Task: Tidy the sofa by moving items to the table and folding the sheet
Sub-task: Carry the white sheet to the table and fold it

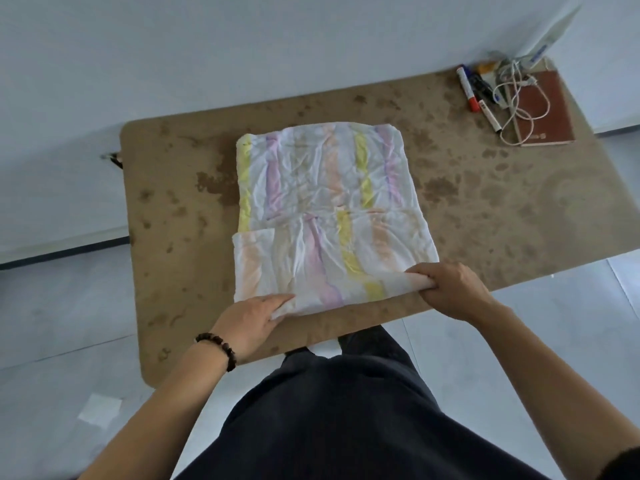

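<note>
A white sheet (325, 202) with pastel yellow, pink and orange stripes lies folded into a thick rectangle on the brown speckled table (502, 209). Its near part is doubled over the far part. My left hand (256, 318) grips the sheet's near left corner, thumb on top. My right hand (450, 289) is closed around the near right corner, bunching the cloth. Both hands sit close to the table's front edge. A beaded bracelet circles my left wrist.
At the table's far right corner lie several markers (474, 91), a tangled white cable (516, 105) and a brown notebook (543, 112). A white object leans against the wall behind them. Pale floor surrounds the low table; my dark trousers fill the foreground.
</note>
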Tool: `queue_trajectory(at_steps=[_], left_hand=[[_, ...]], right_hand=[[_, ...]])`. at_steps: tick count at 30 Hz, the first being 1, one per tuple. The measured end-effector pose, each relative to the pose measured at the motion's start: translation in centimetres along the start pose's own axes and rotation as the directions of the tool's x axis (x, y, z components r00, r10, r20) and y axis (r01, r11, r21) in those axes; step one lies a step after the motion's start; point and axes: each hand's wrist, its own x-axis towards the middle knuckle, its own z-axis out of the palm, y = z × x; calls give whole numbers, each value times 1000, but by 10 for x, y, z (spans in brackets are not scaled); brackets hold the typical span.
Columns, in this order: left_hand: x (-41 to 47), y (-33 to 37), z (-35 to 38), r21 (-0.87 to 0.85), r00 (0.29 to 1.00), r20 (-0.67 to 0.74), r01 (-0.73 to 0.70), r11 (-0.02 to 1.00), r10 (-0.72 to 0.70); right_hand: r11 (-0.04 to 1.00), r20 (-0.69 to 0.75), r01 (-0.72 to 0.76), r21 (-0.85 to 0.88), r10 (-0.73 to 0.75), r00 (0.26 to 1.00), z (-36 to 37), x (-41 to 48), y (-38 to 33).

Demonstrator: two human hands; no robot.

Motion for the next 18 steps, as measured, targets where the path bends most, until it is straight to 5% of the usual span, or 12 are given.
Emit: queue_trajectory(at_steps=[8, 12, 18], left_hand=[[3, 4, -93, -331, 982, 170, -20, 943, 81], [66, -15, -127, -294, 995, 75, 85, 952, -65], [174, -40, -173, -283, 978, -69, 172, 944, -199]], right_hand=[[985, 221, -65, 162, 28, 975, -94, 13, -14], [977, 112, -15, 215, -9, 994, -119, 76, -3], [894, 129, -186, 407, 145, 981, -125, 206, 9]])
